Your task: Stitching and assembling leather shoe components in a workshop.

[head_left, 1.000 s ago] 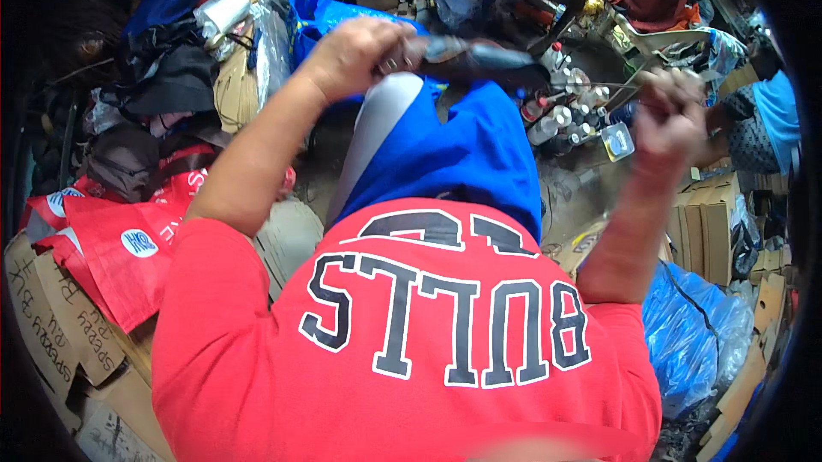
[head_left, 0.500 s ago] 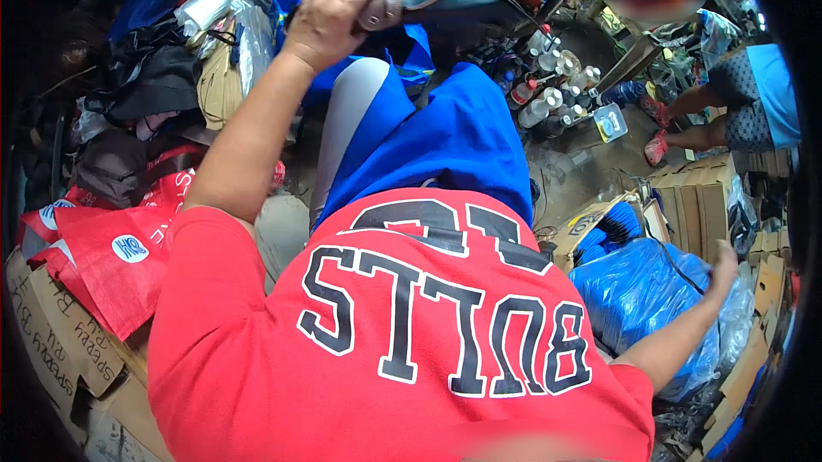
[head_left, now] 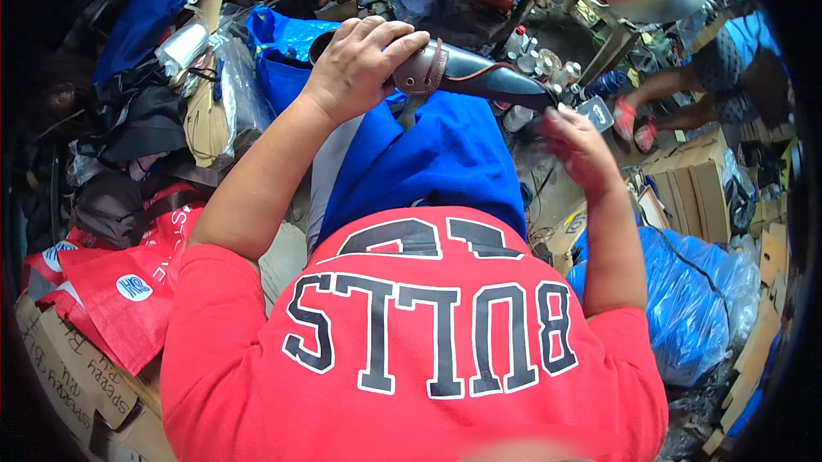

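My left hand (head_left: 364,58) is wrapped over the heel end of a brown leather shoe (head_left: 467,75), holding it sideways above my lap. The shoe has metal eyelets, a thin brown lace across its opening and a smooth, shiny dark front that points right. At the toe is my right hand (head_left: 580,147), its fingers smeared by motion. Whether they touch the toe or pinch something there, I cannot tell. Blue shorts (head_left: 428,158) cover my legs below the shoe.
Several bottles (head_left: 544,68) stand beyond the shoe's toe. A blue plastic-wrapped bundle (head_left: 681,295) and cardboard boxes (head_left: 685,188) are on my right. Red bags (head_left: 116,278) lie on my left, and a blue bag (head_left: 282,59) is ahead. Another person's feet (head_left: 634,124) stand at the right.
My left hand has brought the shoe right and nearer to me, and the shoe now tilts toe-down. My right hand has swung in from the far right to the shoe's toe.
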{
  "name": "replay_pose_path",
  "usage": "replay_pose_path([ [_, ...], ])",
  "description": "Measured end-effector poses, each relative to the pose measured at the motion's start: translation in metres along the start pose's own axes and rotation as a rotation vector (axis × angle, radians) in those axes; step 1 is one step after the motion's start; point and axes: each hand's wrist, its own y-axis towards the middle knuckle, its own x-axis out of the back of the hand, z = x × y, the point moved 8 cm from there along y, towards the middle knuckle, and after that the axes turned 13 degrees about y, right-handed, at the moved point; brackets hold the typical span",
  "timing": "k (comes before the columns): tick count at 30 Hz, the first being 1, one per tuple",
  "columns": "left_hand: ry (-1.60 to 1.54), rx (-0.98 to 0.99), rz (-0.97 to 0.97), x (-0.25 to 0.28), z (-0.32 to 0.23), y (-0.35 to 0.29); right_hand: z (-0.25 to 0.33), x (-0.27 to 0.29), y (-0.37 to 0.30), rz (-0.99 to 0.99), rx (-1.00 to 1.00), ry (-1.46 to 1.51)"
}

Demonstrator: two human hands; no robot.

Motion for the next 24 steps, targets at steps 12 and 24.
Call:
replay_pose_path([
  [12, -0.188, 0.392, 0.14, -0.053, -0.048, -0.004, -0.047, 0.12, -0.054, -0.182, -0.495, -1.389],
  [24, -0.145, 0.523, 0.552, -0.089, -0.002, -0.032, -0.089, -0.006, 0.036, -0.258, -0.007, 0.618],
])
